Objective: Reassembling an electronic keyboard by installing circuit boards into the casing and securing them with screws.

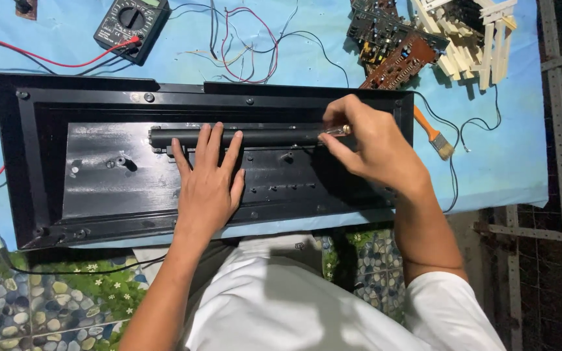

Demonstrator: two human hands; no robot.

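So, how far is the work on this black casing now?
Already done: the long black plastic casing lies open and hollow, while brown circuit boards and cream-white keys sit apart on the blue cloth. In hand: the left hand presses flat beside the black bar, and the right hand holds a clear-handled tool at its end. Left: the bar remains in the casing.

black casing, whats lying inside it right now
Inside the black casing a dark bar lies lengthwise. The left hand presses flat on it; the right hand holds a clear-handled tool. The tool's tip and the floor beneath both hands are covered.
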